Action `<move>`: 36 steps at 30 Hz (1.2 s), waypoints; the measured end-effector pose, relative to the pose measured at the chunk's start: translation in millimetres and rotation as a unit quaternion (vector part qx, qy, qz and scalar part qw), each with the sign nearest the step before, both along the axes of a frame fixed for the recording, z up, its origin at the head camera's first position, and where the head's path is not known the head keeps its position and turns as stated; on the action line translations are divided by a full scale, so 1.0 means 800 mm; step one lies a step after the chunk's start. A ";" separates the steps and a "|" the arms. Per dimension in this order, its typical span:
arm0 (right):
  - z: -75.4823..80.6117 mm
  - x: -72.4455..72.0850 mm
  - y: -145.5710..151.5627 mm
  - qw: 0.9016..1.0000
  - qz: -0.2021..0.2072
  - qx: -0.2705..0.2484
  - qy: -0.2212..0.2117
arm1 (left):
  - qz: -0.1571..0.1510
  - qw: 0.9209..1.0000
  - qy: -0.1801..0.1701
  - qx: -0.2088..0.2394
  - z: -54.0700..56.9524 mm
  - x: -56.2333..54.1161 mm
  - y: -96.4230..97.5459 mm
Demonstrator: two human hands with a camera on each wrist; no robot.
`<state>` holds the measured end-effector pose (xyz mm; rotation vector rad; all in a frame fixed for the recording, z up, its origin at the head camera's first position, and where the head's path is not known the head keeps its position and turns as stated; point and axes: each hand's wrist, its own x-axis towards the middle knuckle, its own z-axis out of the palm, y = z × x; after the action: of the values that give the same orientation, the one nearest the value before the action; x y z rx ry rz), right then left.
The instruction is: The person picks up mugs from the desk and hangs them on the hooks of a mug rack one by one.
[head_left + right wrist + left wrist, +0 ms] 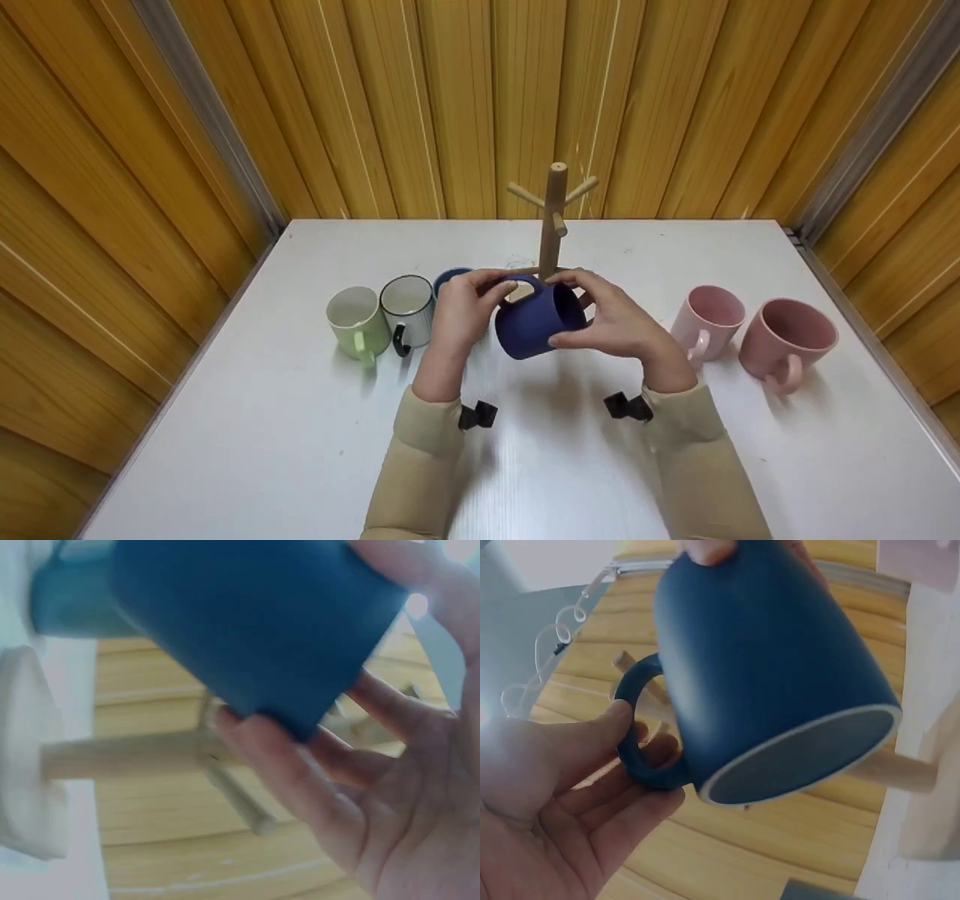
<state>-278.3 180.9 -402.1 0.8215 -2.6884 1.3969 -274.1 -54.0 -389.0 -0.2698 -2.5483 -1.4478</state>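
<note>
Mug (525,328), dark blue, is held tilted above the white table (262,435), in front of a wooden rack (553,225) with angled pegs. Its handle points up and toward the person's left hand (463,307), whose grip pinches that handle between thumb and fingers. Right hand (619,322) has its grip curled about the rim end, thumb on the near side and fingers on the far side; the mouth faces this hand. In the left wrist view, the base shows a pale edge.

On the table to the left stand a green mug (356,334), a white mug (417,324) with dark rim and black handle, and a blue mug (451,274) mostly hidden behind the left hand. To the right, a light pink mug (721,336) stands near a darker pink mug (765,346). Wood panelling (457,112) rises behind.
</note>
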 end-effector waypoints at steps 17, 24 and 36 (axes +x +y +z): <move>-0.042 -0.021 -0.038 0.989 -0.140 -0.002 -0.045 | 0.012 0.989 -0.114 -0.090 -0.028 -0.022 0.004; -0.051 -0.025 -0.042 0.983 -0.164 0.015 -0.080 | 0.023 0.988 -0.112 -0.108 -0.039 -0.026 0.018; -0.061 -0.031 -0.043 0.980 -0.185 0.022 -0.077 | 0.034 0.980 -0.061 -0.187 -0.048 -0.022 0.039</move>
<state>-303.2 146.2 -450.9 0.1992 -2.7979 1.3611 -291.7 -23.0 -427.3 -0.1490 -2.8872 -0.9798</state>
